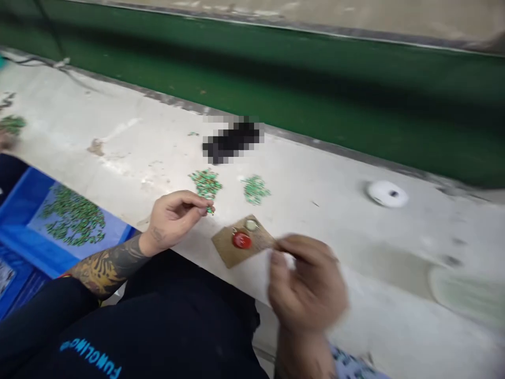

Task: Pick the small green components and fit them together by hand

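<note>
The bench was a long, pale, scuffed slab, possibly painted concrete, marked with chips and stains, and it ran at a slant across the view. Behind it rose a dark green painted wall, with a lighter band above it and a thin cable lying at the far left of the slab. A pixelated black object lay toward the back edge of the bench, and a white disc-shaped roll sat well off to the right. Two loose heaps of small green pieces lay side by side near the middle, with another heap at the left edge. More of the pieces were spread on a pale blue sheet in a blue plastic crate beside the bench. The left hand was curled, pinching one small green piece between its fingertips just below the first heap. A brown card, bearing a red round piece and a pale round piece, lay near the bench's front edge, and the blurred right hand reached its end, though whether it gripped the card could not be told.
</note>
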Available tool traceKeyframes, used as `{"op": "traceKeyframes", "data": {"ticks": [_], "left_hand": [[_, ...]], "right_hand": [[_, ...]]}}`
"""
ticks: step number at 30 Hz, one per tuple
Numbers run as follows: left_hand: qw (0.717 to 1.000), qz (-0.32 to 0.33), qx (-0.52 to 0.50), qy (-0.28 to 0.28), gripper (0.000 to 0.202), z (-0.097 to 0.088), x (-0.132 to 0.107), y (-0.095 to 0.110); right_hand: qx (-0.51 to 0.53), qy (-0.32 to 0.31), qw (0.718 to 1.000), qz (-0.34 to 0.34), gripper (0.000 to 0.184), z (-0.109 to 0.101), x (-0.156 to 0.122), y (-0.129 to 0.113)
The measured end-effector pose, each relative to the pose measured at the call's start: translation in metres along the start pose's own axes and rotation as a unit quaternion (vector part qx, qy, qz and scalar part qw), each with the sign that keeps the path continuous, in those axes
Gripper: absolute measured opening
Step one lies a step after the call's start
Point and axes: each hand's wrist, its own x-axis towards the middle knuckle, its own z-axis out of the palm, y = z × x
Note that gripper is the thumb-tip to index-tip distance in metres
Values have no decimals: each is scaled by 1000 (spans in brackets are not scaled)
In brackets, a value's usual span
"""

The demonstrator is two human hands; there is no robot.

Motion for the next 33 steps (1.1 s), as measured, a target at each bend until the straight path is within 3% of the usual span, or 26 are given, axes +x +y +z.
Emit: {"op": "traceKeyframes", "data": {"ticks": [3,6,11,17,22,26,30,33], "left_hand": [[998,42,13,-48,5,20,0,14],[996,55,22,-68,9,31,-4,24],[997,2,-3,-83,13,34,-5,30],[992,-3,-1,-124,9,34,-3,33],[987,-60,-52,-143,11,37,-3,37],[986,-90,-65,-127,14,38,-7,37],[985,-134,-49,-96,23,40,-16,38],[972,-183,-80,-125,36,37,-20,34]], "right_hand": [[61,-70,996,-14,15,14,15,-9],[147,-87,985,6,14,24,28,-22],[194,-83,976,48,8,20,21,-23],[239,-86,963,90,4,16,17,-21],[285,-95,947,116,4,14,16,-25],[291,-102,943,126,2,14,16,-26],[235,-116,957,127,3,15,10,-21],[186,-87,970,128,9,20,6,-16]]}}
